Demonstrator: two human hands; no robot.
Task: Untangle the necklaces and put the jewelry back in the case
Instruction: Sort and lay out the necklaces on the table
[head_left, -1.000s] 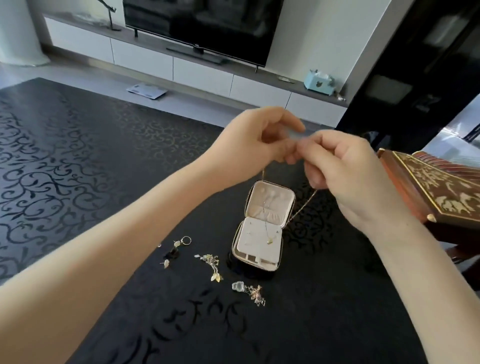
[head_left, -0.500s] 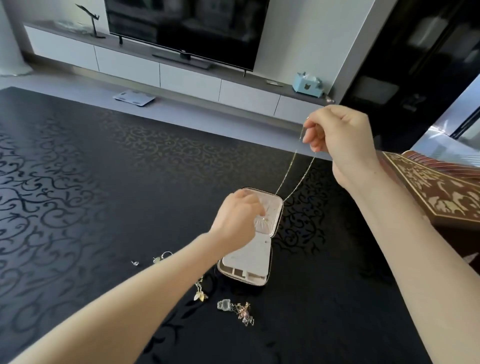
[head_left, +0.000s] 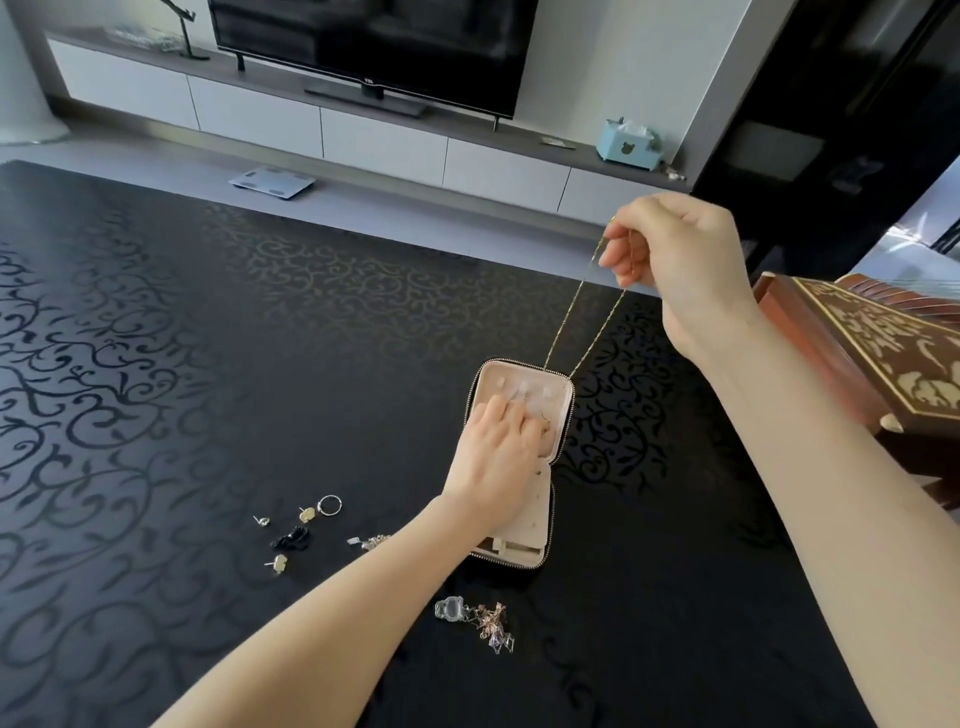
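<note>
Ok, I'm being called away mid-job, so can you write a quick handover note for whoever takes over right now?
Right hand: pinches the chain, held high; both strands run down to the lid of the open case.
Left hand: rests inside the lid; grip unclear.
Done: that chain is free of the rest.
Left: stow it, then the ring, earrings and black piece; the tangle near the case is not yet undone.

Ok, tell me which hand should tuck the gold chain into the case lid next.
Left, probably: the left hand rests inside the case lid, while the right hand pinches the gold chain raised above it.
</note>
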